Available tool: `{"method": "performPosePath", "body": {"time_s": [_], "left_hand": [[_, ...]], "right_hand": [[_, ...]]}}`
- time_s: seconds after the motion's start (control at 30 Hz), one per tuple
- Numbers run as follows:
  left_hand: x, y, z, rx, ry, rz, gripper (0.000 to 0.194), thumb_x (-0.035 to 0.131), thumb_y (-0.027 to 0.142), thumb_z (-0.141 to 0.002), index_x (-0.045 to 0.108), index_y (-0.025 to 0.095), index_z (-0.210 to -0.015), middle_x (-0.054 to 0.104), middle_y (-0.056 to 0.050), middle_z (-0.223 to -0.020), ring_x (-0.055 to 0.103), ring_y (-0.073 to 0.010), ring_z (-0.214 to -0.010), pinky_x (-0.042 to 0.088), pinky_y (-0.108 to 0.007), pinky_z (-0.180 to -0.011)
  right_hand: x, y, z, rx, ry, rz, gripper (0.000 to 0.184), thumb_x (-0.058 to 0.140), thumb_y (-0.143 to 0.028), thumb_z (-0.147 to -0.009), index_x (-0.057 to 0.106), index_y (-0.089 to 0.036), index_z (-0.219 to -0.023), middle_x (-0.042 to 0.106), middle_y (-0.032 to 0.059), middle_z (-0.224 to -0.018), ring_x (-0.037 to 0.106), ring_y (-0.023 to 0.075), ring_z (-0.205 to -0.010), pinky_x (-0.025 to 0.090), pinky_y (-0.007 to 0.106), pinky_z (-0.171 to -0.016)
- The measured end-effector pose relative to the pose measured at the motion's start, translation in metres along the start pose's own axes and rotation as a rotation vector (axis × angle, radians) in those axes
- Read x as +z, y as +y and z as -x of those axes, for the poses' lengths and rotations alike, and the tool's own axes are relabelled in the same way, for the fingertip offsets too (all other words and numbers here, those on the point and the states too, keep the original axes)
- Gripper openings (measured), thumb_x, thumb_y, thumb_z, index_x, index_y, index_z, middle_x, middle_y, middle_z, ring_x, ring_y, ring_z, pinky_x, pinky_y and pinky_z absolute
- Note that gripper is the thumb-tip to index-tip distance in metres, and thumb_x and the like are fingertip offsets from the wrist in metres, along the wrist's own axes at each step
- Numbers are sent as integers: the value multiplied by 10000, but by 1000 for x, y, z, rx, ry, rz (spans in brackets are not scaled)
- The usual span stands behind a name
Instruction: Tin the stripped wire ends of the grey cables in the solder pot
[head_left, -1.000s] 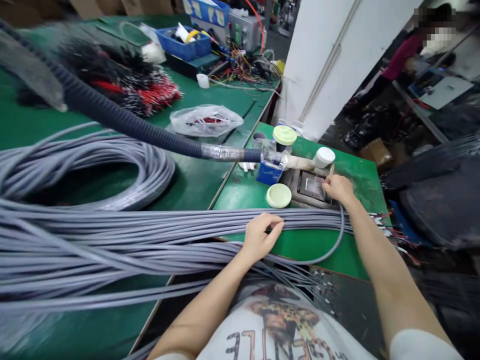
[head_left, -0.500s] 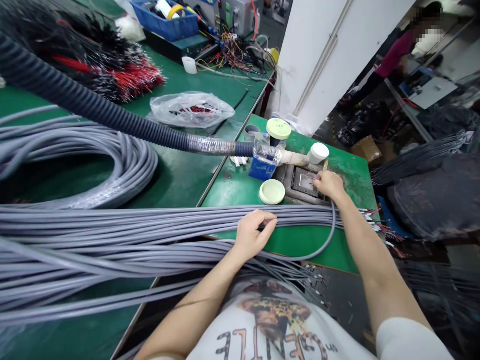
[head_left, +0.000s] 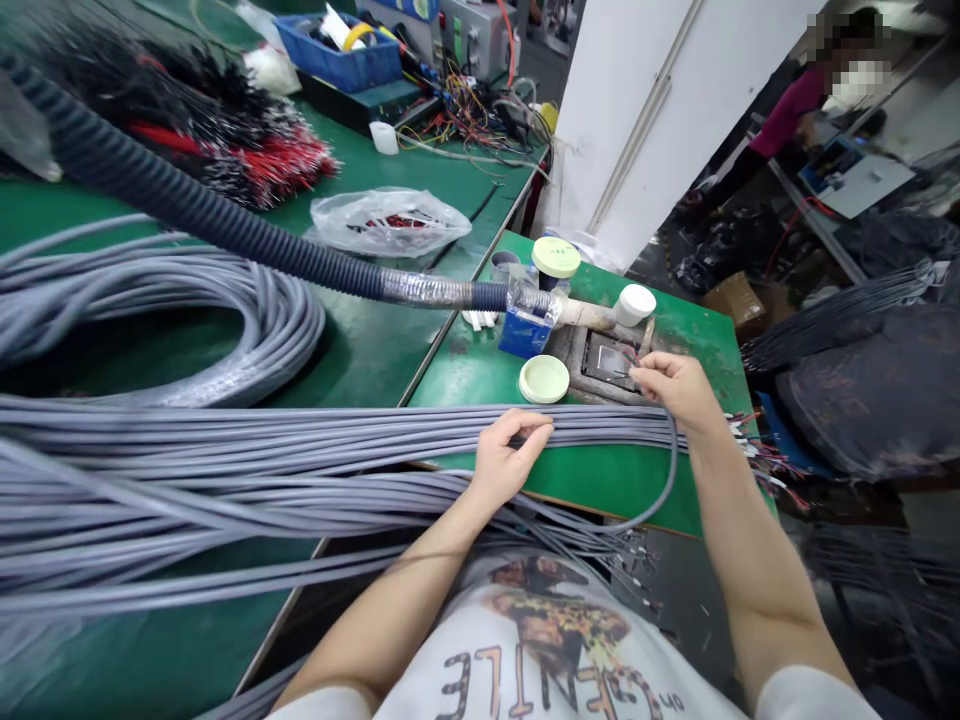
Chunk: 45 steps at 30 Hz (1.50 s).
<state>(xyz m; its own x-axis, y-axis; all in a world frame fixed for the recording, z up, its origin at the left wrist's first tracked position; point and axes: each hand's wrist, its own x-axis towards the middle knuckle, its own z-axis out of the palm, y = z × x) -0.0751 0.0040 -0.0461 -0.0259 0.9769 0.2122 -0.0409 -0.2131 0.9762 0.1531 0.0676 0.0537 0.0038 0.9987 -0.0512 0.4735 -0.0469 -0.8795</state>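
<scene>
A thick bundle of grey cables (head_left: 247,460) runs across the green bench in front of me. My left hand (head_left: 506,455) pinches one of these cables between thumb and fingers. My right hand (head_left: 675,388) is closed on the end of a single grey cable (head_left: 658,500), which loops down and back toward the bundle. It holds the coloured wire tips just in front of a small metal pot (head_left: 611,358) set in the green table (head_left: 600,475). A dark corrugated hose (head_left: 225,225) ends at a taped nozzle right beside the pot.
Two pale green lids (head_left: 544,378), a white cap (head_left: 634,303) and a blue box (head_left: 523,333) ring the pot. A grey cable coil (head_left: 247,340), a plastic bag (head_left: 390,220), red and black wire piles (head_left: 247,155) and a blue bin (head_left: 345,55) lie further back. Another person (head_left: 795,110) works at right.
My right hand has drawn the cable end back from over the metal pot toward me. My left hand stays pinched on the bundle. The view shifted slightly.
</scene>
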Motion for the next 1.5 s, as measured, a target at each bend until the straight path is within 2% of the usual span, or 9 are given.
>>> {"method": "performPosePath", "body": {"time_s": [0.17,0.33,0.6,0.7,0.83,0.97,1.1,1.2,1.5], "left_hand": [[40,9,-3,-377,-34,561,271,729,310,-704,715,156,-928,696,-31,-732,605,-125,-660,463,-242,-632],[72,19,-5,-424,10,864,309,761,302,-660,715,155,-928,690,-20,-758,575,-94,-626,444,-229,-614],[68,37,-1,-454,-53,1008,245,696,365,-720,625,147,-808,584,2,-685,541,-108,-595,457,-258,-586],[67,38,1,-556,-86,1069,173,641,323,-746,598,156,-764,595,-20,-740,537,-113,-622,452,-252,-582],[75,34,2,-738,-215,1133,204,551,327,-788,592,156,-684,551,-23,-619,487,-111,-548,437,-255,-555],[81,31,7,-728,-234,1248,171,558,332,-812,605,178,-754,570,2,-660,541,-108,-627,469,-261,-690],[83,29,20,-670,-302,1208,383,531,537,-828,644,184,-921,656,-71,-994,601,-194,-977,471,-322,-834],[86,27,27,-555,-340,1079,408,709,409,-738,632,200,-1080,636,-85,-1145,578,-216,-1085,455,-321,-875],[89,28,19,-341,-301,776,311,743,341,-709,713,145,-948,700,-51,-878,616,-171,-832,451,-304,-830]], "right_hand": [[32,-12,32,15,-47,-278,251,696,-340,-699,539,-165,-613,471,-57,-466,388,70,-430,297,210,-443],[53,-14,50,24,-32,-350,214,697,-320,-700,571,-163,-626,498,-53,-475,408,71,-428,312,206,-434],[53,-8,72,-54,-89,-317,200,668,-324,-765,613,-189,-903,589,-40,-594,502,90,-487,406,215,-477],[54,-6,85,-185,-103,-229,386,611,-318,-824,533,-236,-1194,633,-28,-686,533,105,-528,443,240,-514],[60,-1,97,-301,-16,-37,425,582,-300,-852,522,-275,-1271,670,-5,-772,592,135,-633,482,273,-594],[60,5,97,-302,45,-41,416,569,-302,-863,527,-273,-1276,691,8,-819,640,165,-736,517,318,-698],[58,6,94,-278,198,-90,367,574,-311,-855,563,-248,-1216,709,30,-860,661,196,-858,516,367,-825],[58,4,94,-261,274,-112,313,570,-314,-854,589,-243,-1158,710,35,-842,665,197,-838,518,363,-818],[48,6,83,-340,279,65,196,611,-303,-825,659,-238,-1003,658,41,-944,616,192,-863,485,354,-810]]}}
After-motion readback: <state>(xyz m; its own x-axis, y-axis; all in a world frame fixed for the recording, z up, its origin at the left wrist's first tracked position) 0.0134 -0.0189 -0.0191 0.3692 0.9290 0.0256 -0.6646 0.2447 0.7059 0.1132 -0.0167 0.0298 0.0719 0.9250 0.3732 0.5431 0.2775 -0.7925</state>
